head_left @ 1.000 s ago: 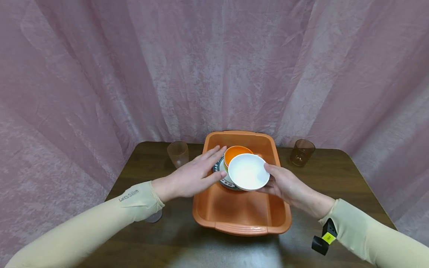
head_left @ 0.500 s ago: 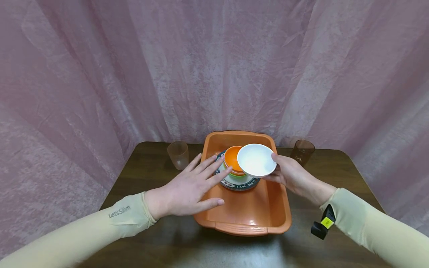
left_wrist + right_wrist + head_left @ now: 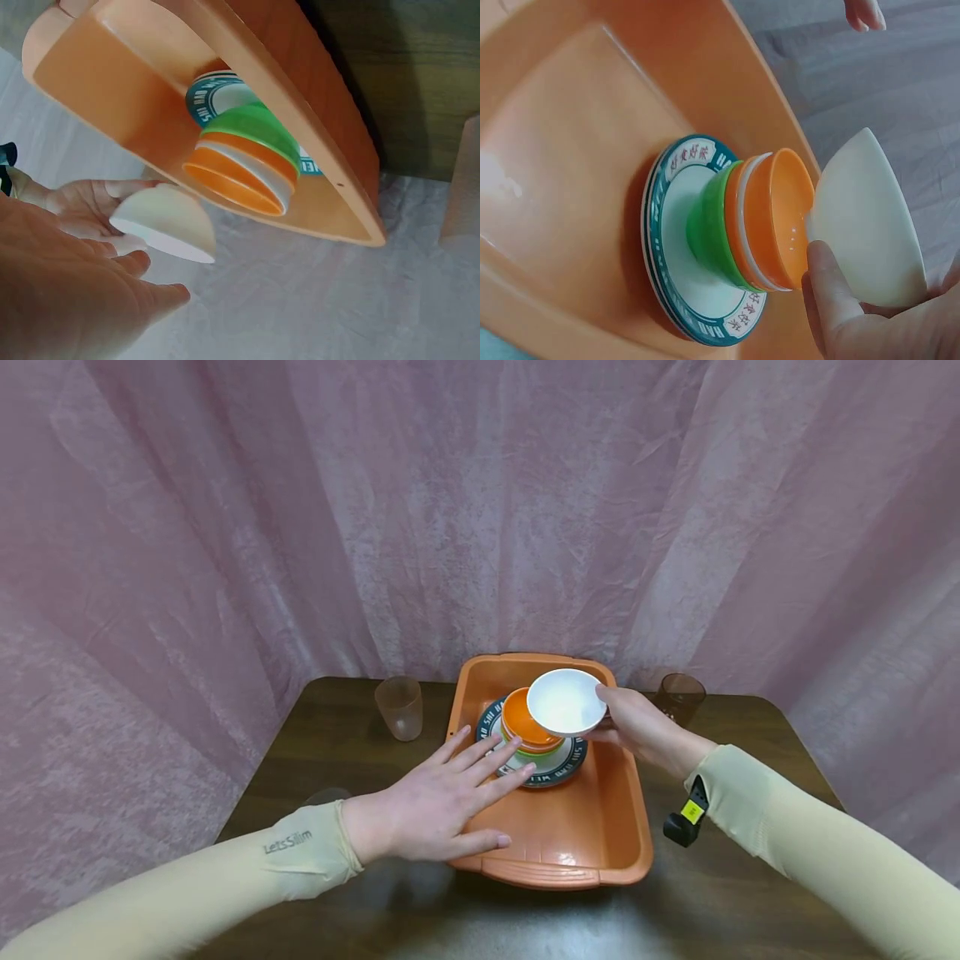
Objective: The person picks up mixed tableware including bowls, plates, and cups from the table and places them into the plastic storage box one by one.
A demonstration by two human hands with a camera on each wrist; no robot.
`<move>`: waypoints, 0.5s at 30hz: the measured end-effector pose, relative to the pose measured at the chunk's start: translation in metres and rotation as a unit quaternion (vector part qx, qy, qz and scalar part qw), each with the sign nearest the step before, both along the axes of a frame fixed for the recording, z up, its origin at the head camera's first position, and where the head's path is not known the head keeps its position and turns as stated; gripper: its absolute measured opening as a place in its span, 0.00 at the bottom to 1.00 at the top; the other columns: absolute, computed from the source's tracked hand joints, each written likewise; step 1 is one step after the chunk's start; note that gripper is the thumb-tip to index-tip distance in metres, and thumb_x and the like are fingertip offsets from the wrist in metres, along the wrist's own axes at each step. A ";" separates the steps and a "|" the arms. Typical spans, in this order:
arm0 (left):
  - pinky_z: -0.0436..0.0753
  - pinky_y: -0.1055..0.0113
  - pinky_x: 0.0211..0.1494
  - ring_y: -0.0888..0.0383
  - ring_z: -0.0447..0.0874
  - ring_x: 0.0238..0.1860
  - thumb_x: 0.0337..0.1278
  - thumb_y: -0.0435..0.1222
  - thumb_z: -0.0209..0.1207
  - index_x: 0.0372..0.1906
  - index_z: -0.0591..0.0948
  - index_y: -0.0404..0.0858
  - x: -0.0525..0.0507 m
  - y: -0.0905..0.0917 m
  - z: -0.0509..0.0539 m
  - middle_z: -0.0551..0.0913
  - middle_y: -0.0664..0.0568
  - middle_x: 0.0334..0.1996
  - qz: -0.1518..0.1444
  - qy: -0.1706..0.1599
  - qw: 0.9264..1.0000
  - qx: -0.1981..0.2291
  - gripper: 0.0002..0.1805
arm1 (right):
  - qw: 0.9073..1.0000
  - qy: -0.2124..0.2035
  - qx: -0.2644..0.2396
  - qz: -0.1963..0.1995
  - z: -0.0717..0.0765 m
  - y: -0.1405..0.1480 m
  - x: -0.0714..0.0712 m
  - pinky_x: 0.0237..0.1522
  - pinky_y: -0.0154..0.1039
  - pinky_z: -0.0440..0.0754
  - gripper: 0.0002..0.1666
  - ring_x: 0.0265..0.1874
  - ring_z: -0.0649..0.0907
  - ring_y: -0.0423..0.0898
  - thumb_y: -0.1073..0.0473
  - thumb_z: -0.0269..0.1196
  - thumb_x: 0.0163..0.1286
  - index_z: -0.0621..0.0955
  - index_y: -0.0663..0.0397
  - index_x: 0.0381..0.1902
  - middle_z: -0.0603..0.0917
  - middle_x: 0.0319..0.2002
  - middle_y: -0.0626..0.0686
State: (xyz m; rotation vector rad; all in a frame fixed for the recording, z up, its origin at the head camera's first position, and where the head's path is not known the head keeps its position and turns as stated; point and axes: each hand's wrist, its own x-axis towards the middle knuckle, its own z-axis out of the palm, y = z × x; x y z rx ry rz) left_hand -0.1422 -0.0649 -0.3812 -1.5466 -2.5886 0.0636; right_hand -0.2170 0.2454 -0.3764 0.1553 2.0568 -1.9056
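Note:
My right hand grips a white bowl by its right edge, thumb at the rim. The bowl is held tilted above a nested stack of bowls, apart from it in the right wrist view. An orange bowl tops the stack, with white and orange ones under it and a green one lowest. Beneath them lie stacked plates with a dark green lettered rim, inside an orange basin. My left hand, fingers spread, hovers over the basin's left side and holds nothing.
A clear cup stands left of the basin. A brown glass stands to its right, partly behind my right hand. Another clear round thing is mostly hidden by my left sleeve. A pink curtain hangs behind the table.
The white bowl has risen away from me in my right hand, swinging right and then back left over the stack. My left hand has drawn nearer to me, its fingers spreading wider.

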 end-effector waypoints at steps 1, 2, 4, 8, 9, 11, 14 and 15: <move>0.39 0.42 0.79 0.49 0.35 0.82 0.73 0.69 0.35 0.84 0.46 0.53 0.000 0.001 -0.001 0.38 0.49 0.83 -0.004 0.002 1.000 0.003 0.44 | 1.000 0.000 0.006 0.000 0.000 -0.002 -0.002 0.62 0.49 0.78 0.35 0.61 0.77 0.59 0.51 0.35 0.87 0.49 0.72 0.79 0.64 0.70 0.73; 0.40 0.42 0.79 0.49 0.36 0.82 0.73 0.68 0.36 0.84 0.47 0.52 -0.001 0.002 -0.001 0.39 0.49 0.83 -0.008 0.004 1.000 0.006 0.44 | 1.000 0.000 0.011 0.000 -0.001 -0.003 -0.004 0.62 0.49 0.78 0.35 0.61 0.77 0.60 0.51 0.36 0.87 0.50 0.72 0.79 0.64 0.70 0.73; 0.41 0.42 0.79 0.49 0.35 0.82 0.73 0.68 0.36 0.84 0.48 0.52 -0.001 0.004 -0.002 0.39 0.49 0.83 -0.013 0.005 1.000 0.010 0.44 | 1.000 0.002 0.027 0.002 -0.002 -0.006 -0.009 0.61 0.49 0.79 0.35 0.61 0.77 0.60 0.52 0.36 0.87 0.51 0.71 0.79 0.66 0.70 0.73; 0.42 0.41 0.79 0.50 0.35 0.82 0.73 0.68 0.36 0.84 0.50 0.51 -0.002 0.008 -0.004 0.38 0.49 0.83 -0.015 0.003 1.000 0.007 0.43 | 0.998 0.006 0.057 0.016 -0.006 -0.011 -0.016 0.60 0.49 0.80 0.34 0.61 0.77 0.60 0.52 0.36 0.87 0.53 0.70 0.79 0.67 0.70 0.71; 0.43 0.41 0.79 0.50 0.35 0.82 0.73 0.68 0.35 0.84 0.50 0.51 -0.003 0.009 -0.005 0.38 0.49 0.83 -0.014 0.001 1.000 0.005 0.43 | 0.998 0.008 0.064 0.021 -0.006 -0.012 -0.017 0.59 0.49 0.80 0.34 0.60 0.78 0.59 0.52 0.36 0.87 0.52 0.71 0.79 0.67 0.69 0.71; 0.43 0.41 0.79 0.50 0.35 0.82 0.73 0.68 0.36 0.84 0.51 0.51 -0.003 0.010 -0.006 0.39 0.49 0.83 -0.013 -0.004 1.000 0.004 0.44 | 0.997 0.013 0.073 0.028 -0.008 -0.013 -0.019 0.59 0.49 0.80 0.34 0.60 0.78 0.59 0.53 0.36 0.87 0.52 0.72 0.79 0.67 0.69 0.72; 0.43 0.41 0.79 0.49 0.37 0.82 0.73 0.69 0.36 0.84 0.51 0.51 -0.003 0.011 -0.008 0.40 0.49 0.83 -0.014 -0.005 1.000 0.006 0.43 | 0.996 0.018 0.085 0.025 -0.011 -0.015 -0.021 0.60 0.51 0.79 0.33 0.58 0.79 0.59 0.54 0.37 0.87 0.52 0.73 0.78 0.68 0.67 0.72; 0.42 0.41 0.79 0.49 0.38 0.82 0.73 0.69 0.36 0.84 0.51 0.52 -0.003 0.011 -0.009 0.40 0.49 0.83 -0.013 -0.006 1.000 0.005 0.43 | 0.996 0.018 0.091 0.021 -0.012 -0.015 -0.022 0.60 0.52 0.79 0.34 0.58 0.79 0.60 0.54 0.38 0.87 0.52 0.74 0.77 0.69 0.66 0.72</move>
